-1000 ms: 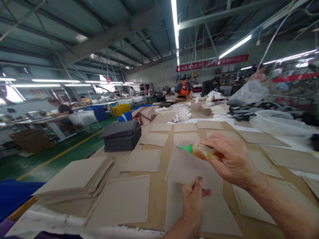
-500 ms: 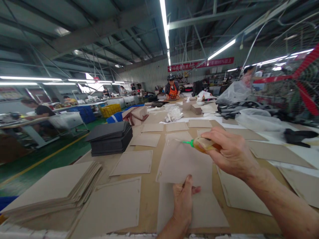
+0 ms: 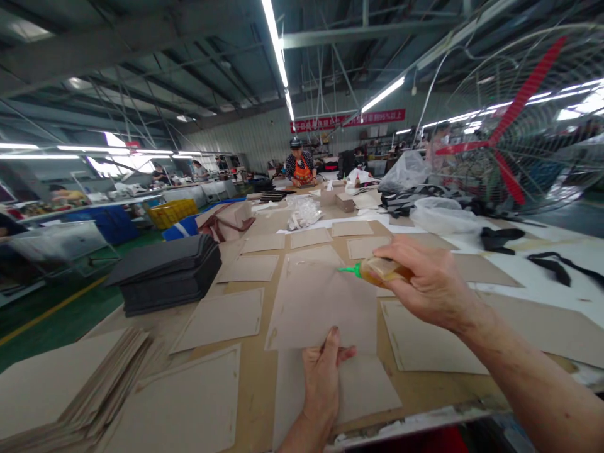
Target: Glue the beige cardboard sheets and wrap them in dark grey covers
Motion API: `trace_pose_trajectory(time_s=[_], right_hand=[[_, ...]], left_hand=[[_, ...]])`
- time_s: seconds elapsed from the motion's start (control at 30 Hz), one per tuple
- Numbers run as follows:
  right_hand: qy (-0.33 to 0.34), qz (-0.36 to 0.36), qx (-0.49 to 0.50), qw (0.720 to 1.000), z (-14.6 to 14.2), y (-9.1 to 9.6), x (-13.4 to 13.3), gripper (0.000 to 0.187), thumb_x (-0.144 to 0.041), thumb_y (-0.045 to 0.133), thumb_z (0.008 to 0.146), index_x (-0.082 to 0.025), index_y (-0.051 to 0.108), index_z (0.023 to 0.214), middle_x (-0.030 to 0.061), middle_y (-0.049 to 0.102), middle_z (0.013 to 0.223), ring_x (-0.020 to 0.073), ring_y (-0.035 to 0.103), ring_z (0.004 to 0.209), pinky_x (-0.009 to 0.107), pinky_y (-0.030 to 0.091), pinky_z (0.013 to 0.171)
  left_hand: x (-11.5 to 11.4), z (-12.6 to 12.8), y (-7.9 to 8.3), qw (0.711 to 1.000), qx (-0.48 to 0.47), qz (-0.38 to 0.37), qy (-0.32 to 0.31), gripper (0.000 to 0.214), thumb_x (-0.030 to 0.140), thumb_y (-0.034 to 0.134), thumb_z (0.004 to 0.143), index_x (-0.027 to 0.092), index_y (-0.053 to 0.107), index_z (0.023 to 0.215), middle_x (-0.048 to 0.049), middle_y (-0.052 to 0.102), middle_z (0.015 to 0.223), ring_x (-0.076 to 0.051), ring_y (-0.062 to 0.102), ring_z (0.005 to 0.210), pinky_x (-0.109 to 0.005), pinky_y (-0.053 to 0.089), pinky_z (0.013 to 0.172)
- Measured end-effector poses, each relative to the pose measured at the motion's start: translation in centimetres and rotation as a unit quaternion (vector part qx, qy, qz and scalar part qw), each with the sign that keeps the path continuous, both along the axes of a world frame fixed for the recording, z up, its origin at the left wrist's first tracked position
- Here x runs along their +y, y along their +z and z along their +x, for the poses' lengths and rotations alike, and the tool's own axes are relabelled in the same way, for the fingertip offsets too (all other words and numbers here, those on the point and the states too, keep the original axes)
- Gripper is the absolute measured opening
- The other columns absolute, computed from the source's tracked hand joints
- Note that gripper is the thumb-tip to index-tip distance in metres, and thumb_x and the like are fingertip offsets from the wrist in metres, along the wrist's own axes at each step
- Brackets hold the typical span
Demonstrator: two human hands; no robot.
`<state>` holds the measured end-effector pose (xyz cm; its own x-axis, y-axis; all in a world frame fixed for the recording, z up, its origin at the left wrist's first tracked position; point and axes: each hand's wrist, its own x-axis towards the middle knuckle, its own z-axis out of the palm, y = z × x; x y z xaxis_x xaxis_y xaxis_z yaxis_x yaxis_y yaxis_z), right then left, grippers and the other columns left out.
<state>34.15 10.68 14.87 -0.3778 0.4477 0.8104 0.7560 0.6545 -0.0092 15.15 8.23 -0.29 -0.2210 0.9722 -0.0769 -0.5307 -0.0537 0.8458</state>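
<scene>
Pinched by its near edge between thumb and fingers, a beige cardboard sheet (image 3: 325, 302) is in my left hand (image 3: 323, 371), raised at a tilt over another sheet. My right hand (image 3: 425, 277) grips a squeeze bottle of amber glue (image 3: 384, 269) with a green nozzle. The nozzle tip is over the far part of the held sheet; whether it touches cannot be told. A shiny glue line runs along that sheet's left and far edges. Around it lie several flat cardboard sheets (image 3: 221, 324), some with glue lines along their edges.
On the left stand a stack of cardboard (image 3: 61, 384) and a stack of black sheets (image 3: 165, 274). Beyond are a box (image 3: 224, 220), crumpled plastic (image 3: 302, 212) and black straps (image 3: 503, 238). A large fan (image 3: 495, 145) stands right; a person in an orange apron (image 3: 302, 168) works opposite.
My view has turned to the right, so most things sit further left. The bottle tip has moved a little right relative to the held sheet. Both hands keep their grip.
</scene>
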Motion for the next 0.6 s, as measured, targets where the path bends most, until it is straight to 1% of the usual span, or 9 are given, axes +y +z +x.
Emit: trace_pose_trajectory(time_s=[0.07, 0.13, 0.27, 0.33, 0.43, 0.5, 0.6], right_hand=[[-0.013, -0.015, -0.002, 1.0, 0.3, -0.2, -0.1, 0.011, -0.018, 0.058, 0.088, -0.019, 0.062, 0.098, 0.0022, 0.063, 0.087, 0.0184, 0.06, 0.073, 0.03, 0.041, 0.065], [-0.017, -0.02, 0.003, 1.0, 0.5, -0.2, -0.2, 0.01, -0.018, 0.057, 0.088, -0.018, 0.062, 0.097, 0.0031, 0.063, 0.087, 0.0195, 0.061, 0.076, 0.03, 0.041, 0.065], [-0.013, -0.006, 0.009, 1.0, 0.9, -0.1, -0.3, 0.012, -0.018, 0.056, 0.088, -0.018, 0.062, 0.098, 0.0045, 0.063, 0.088, 0.0206, 0.061, 0.079, 0.03, 0.041, 0.067], [-0.025, -0.017, 0.004, 1.0, 1.3, -0.2, -0.4, 0.011, -0.02, 0.057, 0.089, -0.018, 0.063, 0.097, 0.0037, 0.063, 0.087, 0.0197, 0.06, 0.075, 0.03, 0.041, 0.067], [-0.052, -0.037, 0.004, 0.998, 2.1, -0.5, -0.4, 0.01, -0.026, 0.057, 0.092, -0.019, 0.063, 0.093, 0.0025, 0.063, 0.084, 0.0186, 0.059, 0.072, 0.03, 0.04, 0.065], [-0.058, -0.037, 0.012, 0.998, 2.5, -0.7, -0.5, 0.013, -0.031, 0.057, 0.093, -0.019, 0.063, 0.092, 0.0023, 0.063, 0.083, 0.0188, 0.059, 0.072, 0.03, 0.039, 0.065], [-0.061, -0.024, 0.009, 0.998, 2.8, -0.8, -0.7, 0.014, -0.032, 0.058, 0.093, -0.019, 0.064, 0.094, 0.0025, 0.064, 0.085, 0.0192, 0.06, 0.074, 0.03, 0.04, 0.066]], left_hand=[[0.0, 0.0, 0.1, 1.0, -0.009, -0.007, 0.007, 0.043, 0.041, 0.09, 0.058, 0.013, 0.078, 0.089, -0.0039, 0.07, 0.081, -0.013, 0.059, 0.064, -0.032, 0.063, 0.057], [0.1, 0.0, 0.0, 1.0, -0.013, -0.012, 0.008, 0.046, 0.04, 0.09, 0.057, 0.013, 0.078, 0.092, -0.0043, 0.071, 0.081, -0.014, 0.061, 0.065, -0.032, 0.063, 0.056], [0.1, -0.1, -0.1, 1.0, -0.001, -0.006, -0.003, 0.043, 0.041, 0.089, 0.059, 0.012, 0.078, 0.089, -0.0035, 0.07, 0.077, -0.013, 0.059, 0.062, -0.034, 0.064, 0.058], [0.1, -0.1, 0.0, 1.0, -0.002, -0.011, 0.002, 0.04, 0.04, 0.09, 0.059, 0.012, 0.078, 0.085, -0.0025, 0.068, 0.077, -0.012, 0.058, 0.061, -0.034, 0.064, 0.058], [0.1, -0.1, 0.2, 0.999, -0.021, -0.025, 0.011, 0.037, 0.038, 0.092, 0.055, 0.012, 0.077, 0.077, 0.001, 0.063, 0.067, -0.009, 0.053, 0.055, -0.034, 0.064, 0.057], [0.1, -0.2, 0.3, 0.999, -0.03, -0.027, 0.003, 0.037, 0.037, 0.093, 0.053, 0.011, 0.076, 0.074, 0.0023, 0.06, 0.062, -0.009, 0.051, 0.054, -0.034, 0.064, 0.056], [0.1, -0.3, 0.2, 0.999, -0.031, -0.024, -0.006, 0.036, 0.037, 0.093, 0.054, 0.011, 0.076, 0.073, 0.0019, 0.06, 0.063, -0.009, 0.053, 0.056, -0.034, 0.064, 0.056]])
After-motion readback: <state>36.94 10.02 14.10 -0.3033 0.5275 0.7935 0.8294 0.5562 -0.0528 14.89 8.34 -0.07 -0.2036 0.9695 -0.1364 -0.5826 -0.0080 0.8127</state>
